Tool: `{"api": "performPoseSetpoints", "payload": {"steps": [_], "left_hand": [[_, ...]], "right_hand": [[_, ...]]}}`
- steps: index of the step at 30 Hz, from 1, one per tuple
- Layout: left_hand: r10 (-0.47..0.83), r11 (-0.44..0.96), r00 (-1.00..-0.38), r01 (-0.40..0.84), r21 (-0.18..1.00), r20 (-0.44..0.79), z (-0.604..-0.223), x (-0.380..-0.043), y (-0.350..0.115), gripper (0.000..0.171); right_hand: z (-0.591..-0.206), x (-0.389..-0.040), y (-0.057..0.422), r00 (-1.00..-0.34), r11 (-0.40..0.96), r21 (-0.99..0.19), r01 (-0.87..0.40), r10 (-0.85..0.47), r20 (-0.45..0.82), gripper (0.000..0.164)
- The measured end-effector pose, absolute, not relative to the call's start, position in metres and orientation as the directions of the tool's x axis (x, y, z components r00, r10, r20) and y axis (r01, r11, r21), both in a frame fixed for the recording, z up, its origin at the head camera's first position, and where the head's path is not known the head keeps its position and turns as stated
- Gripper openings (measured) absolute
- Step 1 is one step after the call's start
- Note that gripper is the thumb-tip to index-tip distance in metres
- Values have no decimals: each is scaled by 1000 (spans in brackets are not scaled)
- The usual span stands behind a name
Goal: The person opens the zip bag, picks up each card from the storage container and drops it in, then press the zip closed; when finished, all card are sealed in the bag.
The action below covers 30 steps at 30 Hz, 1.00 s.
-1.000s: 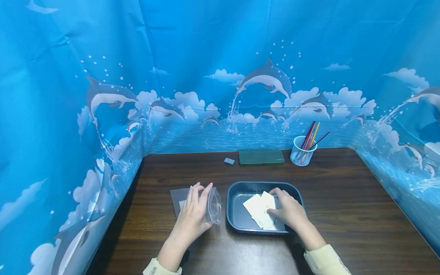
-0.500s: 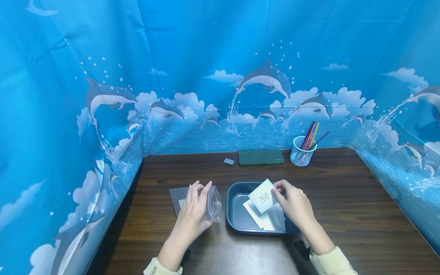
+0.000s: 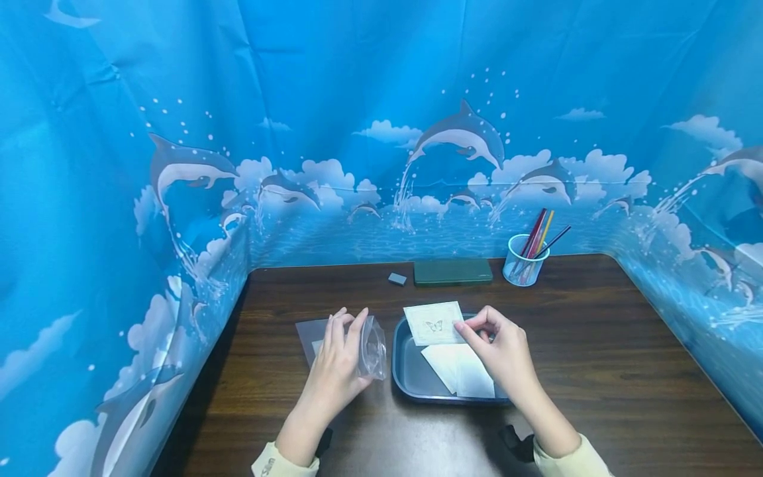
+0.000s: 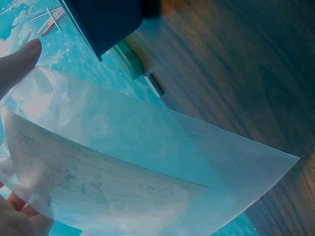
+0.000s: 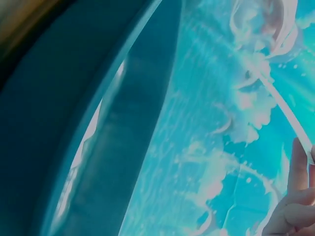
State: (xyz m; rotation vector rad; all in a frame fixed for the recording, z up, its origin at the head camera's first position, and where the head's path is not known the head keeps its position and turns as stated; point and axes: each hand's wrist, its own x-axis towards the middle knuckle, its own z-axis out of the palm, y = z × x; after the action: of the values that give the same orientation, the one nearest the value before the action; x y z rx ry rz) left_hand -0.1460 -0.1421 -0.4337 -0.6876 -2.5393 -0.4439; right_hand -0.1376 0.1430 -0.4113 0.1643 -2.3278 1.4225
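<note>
My left hand (image 3: 335, 361) holds a clear plastic bag (image 3: 373, 351), thumb and fingers keeping its mouth spread toward the right. Inside the bag, a paper card with faint printed figures (image 4: 93, 179) shows in the left wrist view. Thumb and fingertips of my right hand (image 3: 505, 350) pinch a cream paper card with a butterfly print (image 3: 430, 323) by its right side. This card is raised over the far left part of a dark tray (image 3: 410, 371). More pale papers (image 3: 473, 375) lie overlapping in the tray. In the right wrist view the pinched card (image 5: 286, 109) appears nearly edge-on.
Along the table's back edge are a small grey block (image 3: 397, 279), a flat green case (image 3: 453, 272) and a light blue mesh cup (image 3: 520, 268) with several pencils. A blue dolphin-print curtain (image 3: 369, 99) encloses the brown wooden table (image 3: 608, 358).
My right hand has picked the butterfly card off the papers in the tray, lifted it and turned it leftward toward the bag. The left hand stays nearly in place with the bag.
</note>
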Motion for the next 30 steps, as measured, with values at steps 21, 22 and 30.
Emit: {"api": "performPoseSetpoints", "payload": {"steps": [21, 22, 30], "left_hand": [[362, 835, -783, 513, 197, 506, -425, -137, -132, 120], [363, 835, -782, 515, 196, 507, -425, -137, -132, 120], [386, 816, -765, 544, 197, 516, -426, -133, -122, 118]], "right_hand": [[-415, -122, 110, -977, 283, -937, -205, 0, 214, 14], [-416, -121, 108, -976, 279, -937, -209, 1, 218, 15], [-419, -116, 92, -977, 259, -945, -201, 13, 212, 14]]}}
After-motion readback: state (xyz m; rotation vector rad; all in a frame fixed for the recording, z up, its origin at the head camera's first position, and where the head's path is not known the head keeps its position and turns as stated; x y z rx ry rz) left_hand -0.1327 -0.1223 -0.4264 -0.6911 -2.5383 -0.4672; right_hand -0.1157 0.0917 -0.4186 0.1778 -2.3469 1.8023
